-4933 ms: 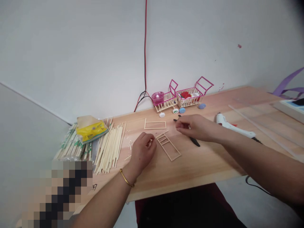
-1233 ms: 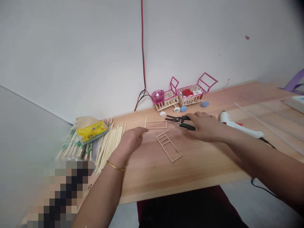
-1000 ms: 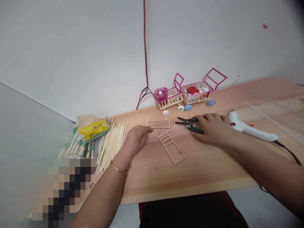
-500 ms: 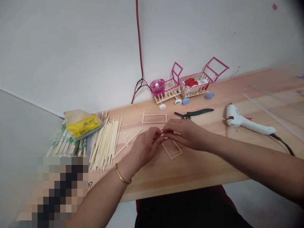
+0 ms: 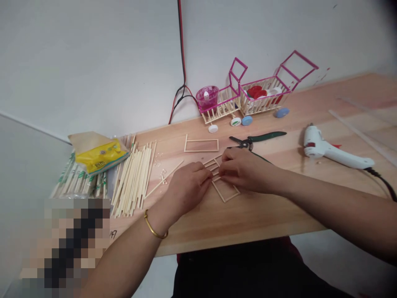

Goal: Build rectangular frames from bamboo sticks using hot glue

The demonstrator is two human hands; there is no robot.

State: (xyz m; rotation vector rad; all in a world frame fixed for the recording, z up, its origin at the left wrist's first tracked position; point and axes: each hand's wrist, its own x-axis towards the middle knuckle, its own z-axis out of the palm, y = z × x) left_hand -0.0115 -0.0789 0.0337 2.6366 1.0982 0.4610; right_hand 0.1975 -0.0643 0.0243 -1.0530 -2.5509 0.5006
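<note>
A ladder-like frame of thin wooden sticks (image 5: pixel 227 191) lies flat on the wooden table (image 5: pixel 248 215). My left hand (image 5: pixel 187 189) and my right hand (image 5: pixel 241 169) meet over its upper end, fingertips pinched together on a short piece of stick there. What exactly the fingers grip is partly hidden. A second, plain rectangular stick frame (image 5: pixel 201 145) lies just behind the hands. Green-handled cutting pliers (image 5: pixel 257 138) rest on the table behind my right hand, untouched.
A pile of loose wooden sticks (image 5: pixel 133 178) and a yellow tissue pack (image 5: pixel 99 151) lie at the left. A white glue gun (image 5: pixel 335 149) with its cord lies at the right. Pink stick carts (image 5: pixel 248 97) with bottle caps stand against the wall beside hanging cables (image 5: pixel 181 62).
My right hand has let go of the pliers, which now lie on the table. Both hands have come together over the ladder frame and pinch at its upper end.
</note>
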